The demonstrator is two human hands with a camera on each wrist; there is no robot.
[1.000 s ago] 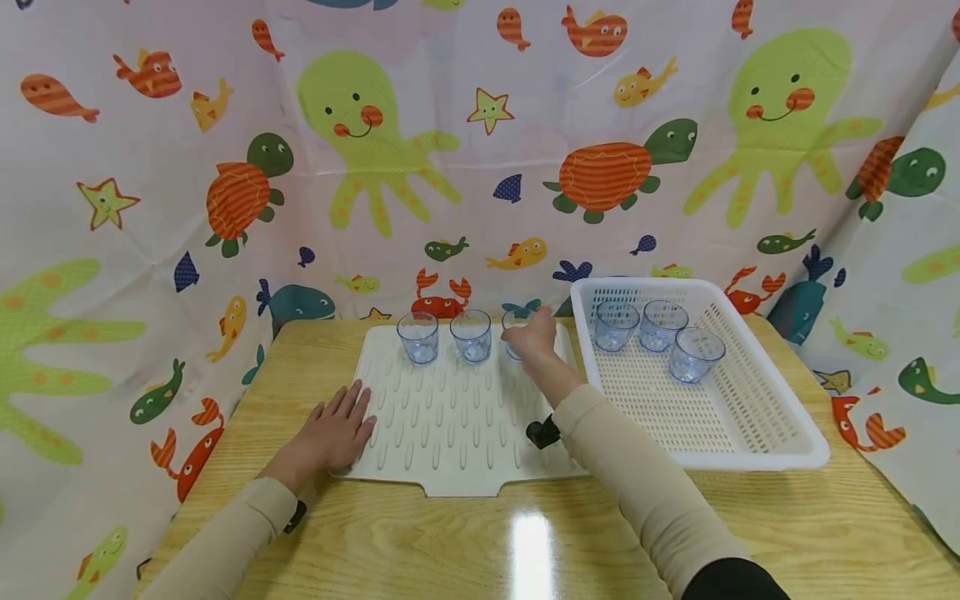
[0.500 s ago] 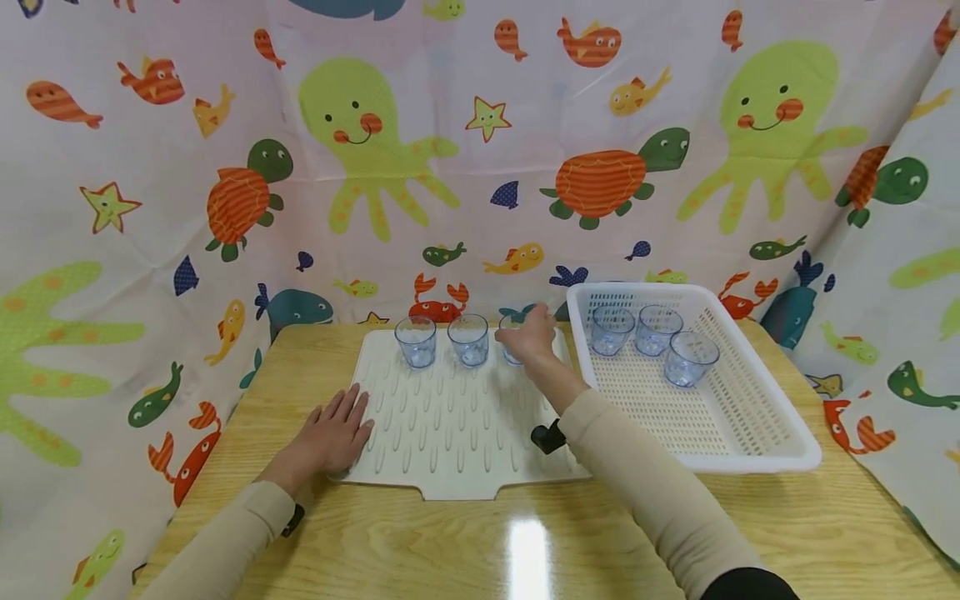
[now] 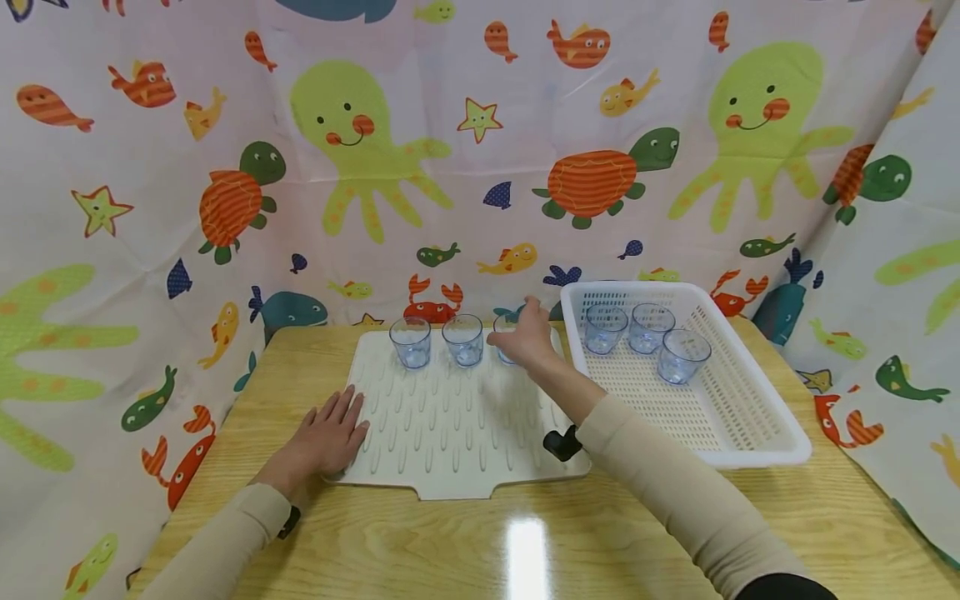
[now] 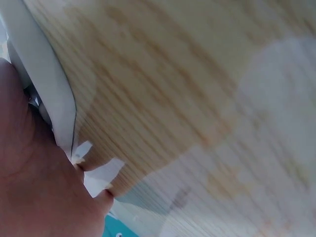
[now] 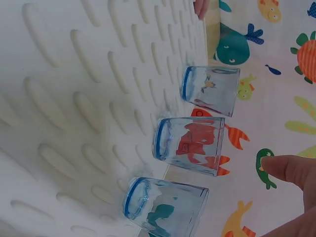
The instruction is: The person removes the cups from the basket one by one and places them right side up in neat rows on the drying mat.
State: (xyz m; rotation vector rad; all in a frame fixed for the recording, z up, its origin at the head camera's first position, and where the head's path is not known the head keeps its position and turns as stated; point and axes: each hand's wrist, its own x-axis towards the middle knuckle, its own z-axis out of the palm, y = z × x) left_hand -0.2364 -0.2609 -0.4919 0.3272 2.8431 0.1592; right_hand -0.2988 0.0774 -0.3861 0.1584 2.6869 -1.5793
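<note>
Three clear bluish glass tumblers stand upright in a row along the far edge of a cream ridged draining board (image 3: 465, 433): a left tumbler (image 3: 410, 342), a middle tumbler (image 3: 462, 340) and a right tumbler (image 3: 503, 342). My right hand (image 3: 528, 336) is at the right tumbler and partly covers it in the head view. In the right wrist view the thumb (image 5: 284, 168) is stretched out above the rim of the nearest tumbler (image 5: 170, 210), apart from it; the other fingers are mostly hidden. My left hand (image 3: 324, 437) rests with fingers extended on the board's left edge.
A white perforated plastic basket (image 3: 757, 458) stands right of the board, with three more tumblers (image 3: 683, 357) at its far end. Beneath lies a wooden table (image 3: 375, 542). A curtain (image 3: 450, 208) printed with sea animals hangs behind and at both sides.
The head view has shifted slightly. My right hand stays by the right tumbler, its forearm a little lower and turned outward. My left hand keeps its place on the board's edge.
</note>
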